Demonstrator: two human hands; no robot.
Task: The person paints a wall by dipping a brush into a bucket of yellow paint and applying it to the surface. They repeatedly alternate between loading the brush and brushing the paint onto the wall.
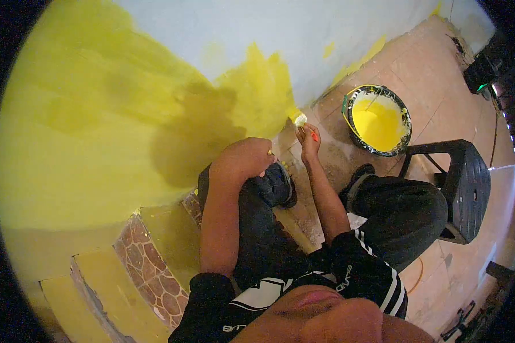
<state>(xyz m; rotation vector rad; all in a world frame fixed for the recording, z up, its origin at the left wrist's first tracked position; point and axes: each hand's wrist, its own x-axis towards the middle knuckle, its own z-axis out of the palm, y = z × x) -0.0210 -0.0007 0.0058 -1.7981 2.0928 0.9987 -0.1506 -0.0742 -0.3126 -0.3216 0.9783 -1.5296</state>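
Observation:
My right hand (309, 143) is closed around a paintbrush (299, 119), its bristles yellow and touching the foot of the wall near the floor. The red end of the handle shows beside my fingers. Wet-looking yellow paint covers much of the pale wall (223, 28), with a ragged edge where it meets the bluish-white part. My left hand (243, 161) is curled closed above my knee; a small yellow speck shows at its fingers, and what they hold, if anything, is hidden. A black bucket (407, 128) of yellow paint stands on the floor to the right of the brush.
A black plastic stool (469, 194) stands on the tiled floor (429, 68), right of my leg. Steps with a stone-pattern riser (149, 268) run down the lower left. A dark device (483, 71) with a green light is at the upper right, near cables.

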